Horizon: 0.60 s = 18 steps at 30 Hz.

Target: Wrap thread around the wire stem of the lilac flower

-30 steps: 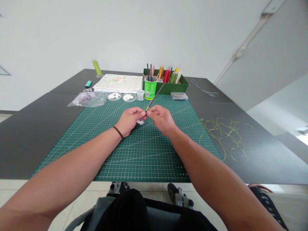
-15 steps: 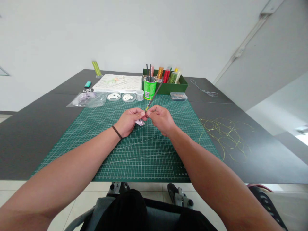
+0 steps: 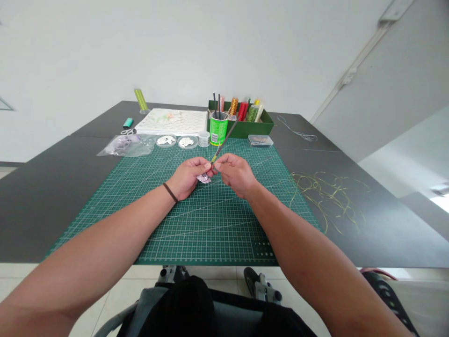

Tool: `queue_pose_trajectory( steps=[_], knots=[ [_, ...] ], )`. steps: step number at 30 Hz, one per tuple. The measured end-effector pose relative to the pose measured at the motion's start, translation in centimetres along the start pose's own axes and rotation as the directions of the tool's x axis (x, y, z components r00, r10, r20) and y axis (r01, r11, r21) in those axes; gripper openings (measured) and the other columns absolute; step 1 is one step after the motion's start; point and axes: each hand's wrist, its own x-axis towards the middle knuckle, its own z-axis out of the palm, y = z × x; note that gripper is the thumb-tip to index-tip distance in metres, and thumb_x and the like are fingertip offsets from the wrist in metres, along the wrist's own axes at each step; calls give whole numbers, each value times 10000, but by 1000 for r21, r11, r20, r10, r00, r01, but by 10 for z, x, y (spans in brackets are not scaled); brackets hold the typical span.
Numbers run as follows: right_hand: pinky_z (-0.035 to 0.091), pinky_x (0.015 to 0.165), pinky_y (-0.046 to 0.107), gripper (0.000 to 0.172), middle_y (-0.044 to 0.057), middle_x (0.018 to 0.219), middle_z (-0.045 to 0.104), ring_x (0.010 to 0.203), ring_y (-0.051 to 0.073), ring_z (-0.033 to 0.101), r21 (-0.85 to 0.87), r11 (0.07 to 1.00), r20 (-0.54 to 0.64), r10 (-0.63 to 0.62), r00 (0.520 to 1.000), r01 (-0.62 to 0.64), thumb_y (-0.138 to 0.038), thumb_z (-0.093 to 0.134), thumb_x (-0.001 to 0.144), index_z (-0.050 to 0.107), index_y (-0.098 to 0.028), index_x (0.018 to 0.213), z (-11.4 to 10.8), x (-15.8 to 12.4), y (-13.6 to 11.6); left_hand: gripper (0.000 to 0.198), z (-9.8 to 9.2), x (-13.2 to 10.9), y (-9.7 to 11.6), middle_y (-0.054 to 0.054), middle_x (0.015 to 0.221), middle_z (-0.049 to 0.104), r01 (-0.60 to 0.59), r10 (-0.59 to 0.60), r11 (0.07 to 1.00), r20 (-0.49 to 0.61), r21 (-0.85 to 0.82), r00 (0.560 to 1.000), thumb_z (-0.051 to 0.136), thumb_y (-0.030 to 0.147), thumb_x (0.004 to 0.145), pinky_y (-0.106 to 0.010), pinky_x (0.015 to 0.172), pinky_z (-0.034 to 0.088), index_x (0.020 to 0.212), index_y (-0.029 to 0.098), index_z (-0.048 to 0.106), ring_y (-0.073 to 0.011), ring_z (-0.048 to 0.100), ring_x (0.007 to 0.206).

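My left hand point(image 3: 188, 177) and my right hand point(image 3: 235, 174) meet at the fingertips above a green cutting mat point(image 3: 210, 229). Both pinch a thin dark stem point(image 3: 224, 142) that slants up and away, with a yellow-green wrapping point(image 3: 213, 158) near my fingers. A small pale lilac flower piece point(image 3: 204, 178) shows just under my left fingers, partly hidden by them. I cannot tell exactly how it joins the stem.
Behind the mat stand a green box of thread spools point(image 3: 242, 114), a green can of tools point(image 3: 219, 128), small dishes of white pieces point(image 3: 175, 141), and a plastic bag point(image 3: 128, 145). Loose yellow-green strands point(image 3: 328, 201) lie on the dark table at right.
My hands stay pinched together around the stem with little movement. The whole scene sits slightly differently in view, as my head has shifted a little.
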Motion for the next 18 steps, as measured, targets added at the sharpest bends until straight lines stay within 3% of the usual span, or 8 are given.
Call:
queue_pose_trajectory(
  steps=[6,18],
  knots=[
    [161,341,210,184,-68,532,594,336,32,290,10,1000,-4,-16,1000,16,-288,716,695,563,-201,749,-1,0,0,289,1,-1,1,-14,648,670,8,-8,1000,6,-18,1000,882,304,635,-237,605,450,675,149,643,-101,580,592],
    [182,340,192,222,-56,554,613,352,29,333,27,998,51,56,997,-58,-294,767,727,580,-190,785,-2,-1,3,293,-7,-2,3,-29,586,644,207,-175,970,220,-129,960,910,266,625,-215,621,479,645,110,662,-153,683,698]
  ],
)
